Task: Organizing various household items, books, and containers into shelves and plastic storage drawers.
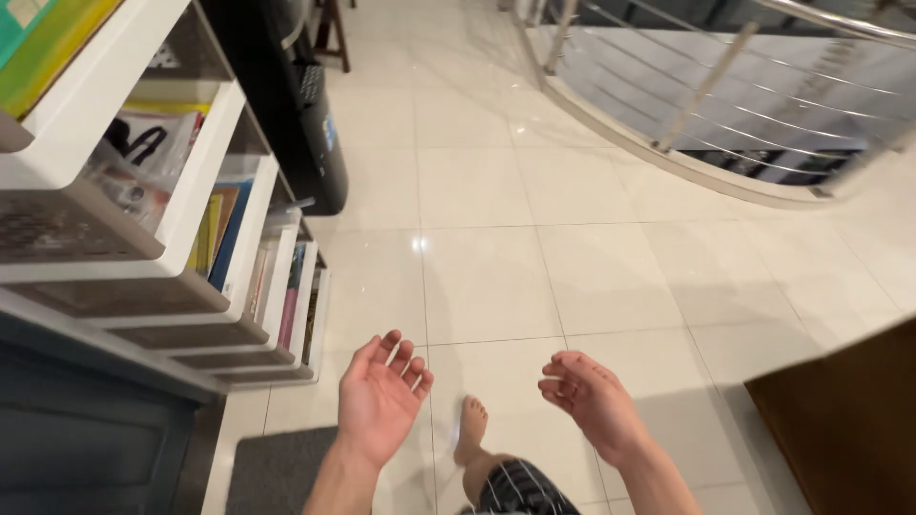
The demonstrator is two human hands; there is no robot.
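Observation:
My left hand (380, 393) is held out in front of me, palm turned inward, fingers apart and holding nothing. My right hand (590, 391) hangs level with it to the right, fingers loosely curled and empty. Neither hand touches anything. Between them, lower down, my bare foot (470, 427) and a leg in striped shorts (520, 486) stand on the glossy white tile floor (496, 257). The nearest thing to my left hand is a white rack of stacked drawers (200, 191) at the left, its trays pulled out in steps.
The drawers hold books, papers and plastic bags (143, 153). A tall black appliance (305, 114) stands behind the rack. A grey mat (277, 467) lies at the lower left. A curved metal railing (725, 86) runs across the upper right. Brown wooden furniture (849, 429) fills the lower right corner.

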